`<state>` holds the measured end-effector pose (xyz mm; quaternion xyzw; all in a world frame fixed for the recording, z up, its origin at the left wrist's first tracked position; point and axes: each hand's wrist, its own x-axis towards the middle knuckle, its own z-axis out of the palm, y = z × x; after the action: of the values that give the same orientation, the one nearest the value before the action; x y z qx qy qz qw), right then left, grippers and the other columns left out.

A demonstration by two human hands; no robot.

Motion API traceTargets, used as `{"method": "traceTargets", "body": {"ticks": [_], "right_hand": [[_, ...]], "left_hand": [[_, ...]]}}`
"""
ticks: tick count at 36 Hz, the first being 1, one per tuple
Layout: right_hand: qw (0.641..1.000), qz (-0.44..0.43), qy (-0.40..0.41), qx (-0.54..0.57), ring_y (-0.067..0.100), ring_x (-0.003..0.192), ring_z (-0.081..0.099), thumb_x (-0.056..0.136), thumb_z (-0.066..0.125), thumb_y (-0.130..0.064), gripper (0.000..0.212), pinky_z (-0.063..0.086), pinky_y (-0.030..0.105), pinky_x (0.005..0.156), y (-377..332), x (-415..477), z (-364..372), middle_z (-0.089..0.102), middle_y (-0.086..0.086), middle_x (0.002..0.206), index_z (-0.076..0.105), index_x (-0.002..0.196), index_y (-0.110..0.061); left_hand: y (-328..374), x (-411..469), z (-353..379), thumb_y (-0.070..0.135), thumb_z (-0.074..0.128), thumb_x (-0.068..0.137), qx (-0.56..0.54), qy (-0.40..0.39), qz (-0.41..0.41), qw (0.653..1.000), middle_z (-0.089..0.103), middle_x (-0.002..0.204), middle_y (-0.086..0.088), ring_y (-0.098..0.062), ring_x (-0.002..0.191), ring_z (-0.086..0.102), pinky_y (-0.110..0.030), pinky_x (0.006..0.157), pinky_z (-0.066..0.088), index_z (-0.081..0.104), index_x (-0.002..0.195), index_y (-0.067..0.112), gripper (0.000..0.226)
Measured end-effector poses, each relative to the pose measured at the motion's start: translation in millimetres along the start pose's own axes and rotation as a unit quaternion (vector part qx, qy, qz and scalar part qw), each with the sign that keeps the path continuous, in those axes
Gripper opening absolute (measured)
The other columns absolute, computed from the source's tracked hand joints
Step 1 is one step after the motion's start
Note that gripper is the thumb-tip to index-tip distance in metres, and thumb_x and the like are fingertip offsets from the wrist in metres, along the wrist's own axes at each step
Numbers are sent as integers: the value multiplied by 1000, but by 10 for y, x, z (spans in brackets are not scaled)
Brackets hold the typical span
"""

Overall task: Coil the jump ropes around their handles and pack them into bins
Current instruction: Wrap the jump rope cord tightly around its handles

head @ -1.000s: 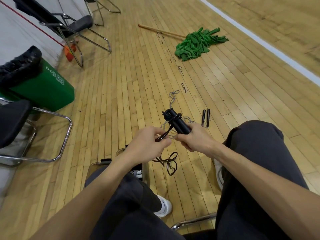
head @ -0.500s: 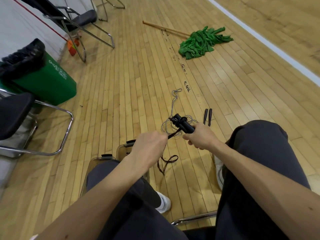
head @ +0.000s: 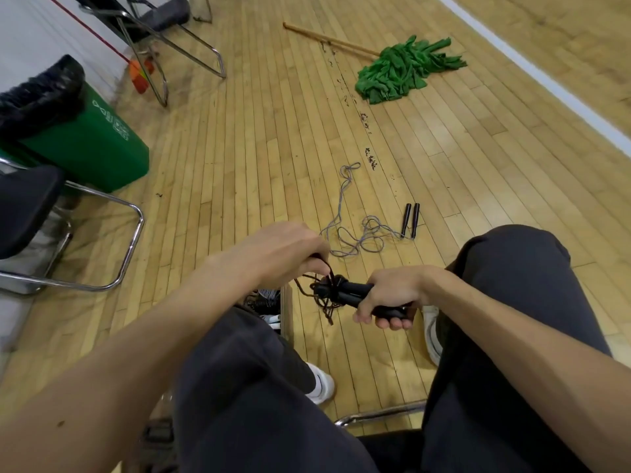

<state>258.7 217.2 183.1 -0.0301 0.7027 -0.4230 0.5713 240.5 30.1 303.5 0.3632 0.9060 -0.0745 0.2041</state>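
Observation:
My right hand (head: 392, 295) grips the black handles (head: 355, 293) of a dark jump rope, held sideways between my knees. Dark cord (head: 324, 295) is wound around the handles' left end, and a short loose tail hangs below. My left hand (head: 290, 254) pinches the cord just left of the wraps. A second jump rope lies on the floor beyond: grey cord (head: 345, 230) in loose loops, its two black handles (head: 410, 218) side by side. A clear bin (head: 286, 312) sits on the floor between my legs, mostly hidden by my left arm and thigh.
A green bin with a black liner (head: 85, 145) stands at the left by a metal-framed chair (head: 102, 240). A green mop (head: 403, 70) lies on the wood floor ahead. More folding chairs (head: 164, 25) stand at the back left. I sit on a chair; its rail (head: 379, 413) shows below.
My hands have dropped lower and nearer my knees. The right hand turned the handles from pointing away to lying sideways, and the left hand carried the cord up over the wound end.

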Motion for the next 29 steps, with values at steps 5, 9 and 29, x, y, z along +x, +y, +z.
{"method": "traceTargets", "body": {"ticks": [5, 9, 29], "right_hand": [[998, 7, -21, -62, 16, 45, 47, 88, 70, -18, 15, 42, 26, 44, -1, -87, 110, 55, 3, 59, 61, 97, -8], [995, 5, -19, -101, 16, 43, 45, 88, 70, -18, 13, 41, 28, 45, 35, -115, 185, 55, 4, 57, 60, 89, -9], [979, -116, 6, -169, 17, 46, 47, 90, 69, -17, 10, 42, 27, 47, -85, -251, 269, 59, 5, 63, 61, 90, -11]], "left_hand": [[-11, 92, 35, 47, 56, 96, -37, -35, 3, 999, 67, 97, 5, -13, 91, 60, -36, 85, 52, 68, 107, 17, 34], [-22, 199, 116, 46, 63, 92, -114, -59, 3, 992, 66, 90, 13, -4, 85, 61, -30, 80, 53, 73, 102, 19, 30], [-261, 256, 475, 36, 78, 80, -523, -101, -50, 845, 67, 67, -3, -26, 63, 46, -27, 55, 36, 69, 79, 22, 16]]}}
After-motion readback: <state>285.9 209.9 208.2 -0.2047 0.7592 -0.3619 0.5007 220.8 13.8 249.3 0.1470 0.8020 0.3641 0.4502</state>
